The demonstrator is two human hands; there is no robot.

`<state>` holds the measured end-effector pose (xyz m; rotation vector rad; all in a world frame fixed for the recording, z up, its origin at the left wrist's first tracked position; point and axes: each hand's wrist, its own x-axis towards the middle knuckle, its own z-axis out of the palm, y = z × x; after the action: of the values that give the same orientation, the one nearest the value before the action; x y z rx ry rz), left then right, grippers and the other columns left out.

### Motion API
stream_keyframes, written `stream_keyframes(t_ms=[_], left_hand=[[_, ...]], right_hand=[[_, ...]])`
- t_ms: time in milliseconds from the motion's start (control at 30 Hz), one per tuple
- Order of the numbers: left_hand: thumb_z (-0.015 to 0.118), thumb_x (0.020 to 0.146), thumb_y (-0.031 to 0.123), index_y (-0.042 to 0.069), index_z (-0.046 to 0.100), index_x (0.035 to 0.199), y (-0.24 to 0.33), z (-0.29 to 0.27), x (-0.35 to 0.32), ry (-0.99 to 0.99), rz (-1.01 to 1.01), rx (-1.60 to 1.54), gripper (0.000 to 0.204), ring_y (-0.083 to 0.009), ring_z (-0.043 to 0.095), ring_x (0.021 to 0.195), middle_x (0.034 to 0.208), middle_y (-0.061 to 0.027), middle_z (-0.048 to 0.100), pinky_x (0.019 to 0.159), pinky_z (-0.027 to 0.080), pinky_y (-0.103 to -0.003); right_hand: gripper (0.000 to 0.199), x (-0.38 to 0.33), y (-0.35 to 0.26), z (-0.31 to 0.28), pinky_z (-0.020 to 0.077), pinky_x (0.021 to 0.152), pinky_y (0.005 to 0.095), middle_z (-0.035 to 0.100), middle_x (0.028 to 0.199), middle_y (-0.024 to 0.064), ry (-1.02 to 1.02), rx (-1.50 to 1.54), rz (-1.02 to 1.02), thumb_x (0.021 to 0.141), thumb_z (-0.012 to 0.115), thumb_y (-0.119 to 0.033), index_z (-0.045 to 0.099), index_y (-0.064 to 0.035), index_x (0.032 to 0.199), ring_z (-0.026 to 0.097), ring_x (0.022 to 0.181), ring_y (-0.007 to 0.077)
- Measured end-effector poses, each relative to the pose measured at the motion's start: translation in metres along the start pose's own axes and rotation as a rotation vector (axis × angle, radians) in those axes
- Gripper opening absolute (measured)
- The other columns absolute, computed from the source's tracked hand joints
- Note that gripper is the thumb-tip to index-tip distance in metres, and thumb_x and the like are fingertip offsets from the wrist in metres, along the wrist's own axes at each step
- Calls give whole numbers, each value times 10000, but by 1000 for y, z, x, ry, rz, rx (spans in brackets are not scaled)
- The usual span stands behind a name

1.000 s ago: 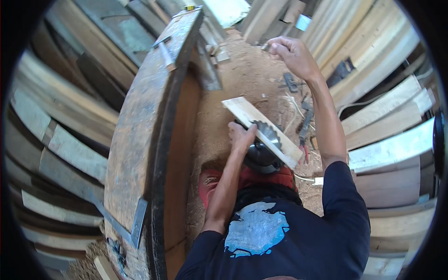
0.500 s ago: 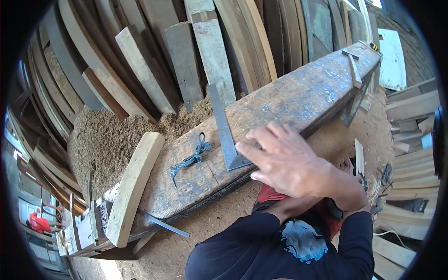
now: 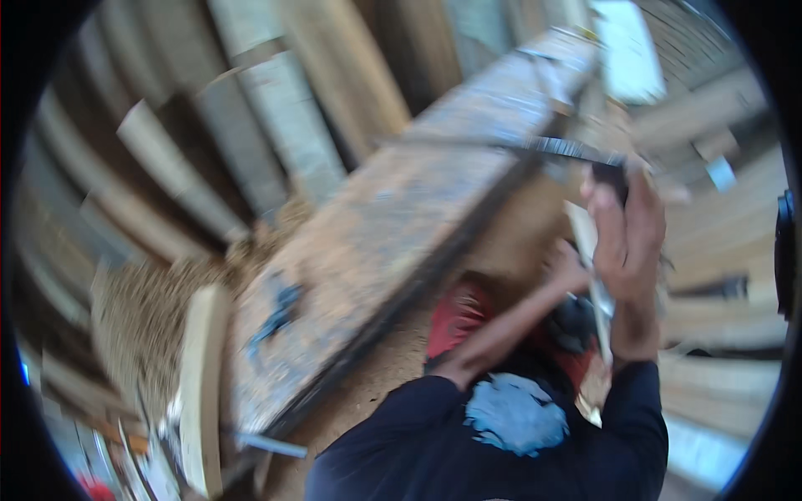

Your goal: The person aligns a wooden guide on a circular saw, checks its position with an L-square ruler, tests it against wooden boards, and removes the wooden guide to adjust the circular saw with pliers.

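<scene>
My right hand [image 3: 626, 230] is closed around the short, dark arm of an L-shaped metal square [image 3: 576, 150]. The square's long blade reaches left over the far part of the workbench [image 3: 368, 217], its end smeared by motion. Lower and to the left, my left hand [image 3: 568, 267] grips a pale, narrow wooden strip [image 3: 600, 313] that stands beside my right forearm; its fingers are partly hidden. On the bench lies a tangled dark-blue cord [image 3: 276, 316]. A hammer-like tool [image 3: 547, 75] rests at the bench's far end.
A curved pale wooden piece [image 3: 200, 392] leans across the bench's near left end, beside a protruding metal strip [image 3: 271, 444]. Sawdust [image 3: 138, 321] is heaped behind the bench. Planks [image 3: 292, 117] stand along the back; more boards [image 3: 718, 401] lie at the right.
My right hand has picked the metal square up off the bench and carried it to the right. The view has shifted and blurred; my left hand now shows from behind the right arm.
</scene>
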<state>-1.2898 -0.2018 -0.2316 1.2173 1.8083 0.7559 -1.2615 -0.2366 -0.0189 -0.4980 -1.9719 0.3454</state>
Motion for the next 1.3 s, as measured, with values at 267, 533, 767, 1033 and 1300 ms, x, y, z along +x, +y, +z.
stream_keyframes(t_ms=[267,533,767,1033,1300], left_hand=[[761,731,283,-148,382,1188,-68,49,77,-35,251,-232,733,-474,565,1133,1170,-374,550,1009,455,-474],[746,732,302,-124,358,1236,-22,59,61,-157,251,-46,765,-469,537,1190,1235,-362,512,1033,433,-481],[735,709,371,-99,379,1251,10,87,68,-344,237,12,800,-447,517,1212,1274,-320,499,1046,400,-513],[726,686,409,-120,394,1271,40,98,57,-307,240,188,856,-443,511,1228,1262,-306,532,1049,392,-509],[719,701,439,-134,357,1329,64,100,38,-302,234,330,923,-453,469,1278,1320,-317,505,1074,367,-515]], right_hand=[[208,-134,96,-200,275,466,169,458,684,-66,528,192,700,1023,547,-246,588,-47,1071,359,533,5],[204,-247,86,-263,214,393,162,423,635,-83,397,36,1048,1031,529,-289,581,-92,1035,308,468,-8],[190,-241,85,-298,234,417,173,427,628,-79,324,-148,1022,1037,509,-268,592,-101,1001,321,483,2],[206,-237,91,-312,284,485,223,419,625,-61,302,-272,1090,1031,512,-214,580,-68,903,341,538,37],[207,-256,97,-327,266,438,211,429,606,-66,340,-277,1194,1030,518,-224,574,-93,880,344,491,25]])
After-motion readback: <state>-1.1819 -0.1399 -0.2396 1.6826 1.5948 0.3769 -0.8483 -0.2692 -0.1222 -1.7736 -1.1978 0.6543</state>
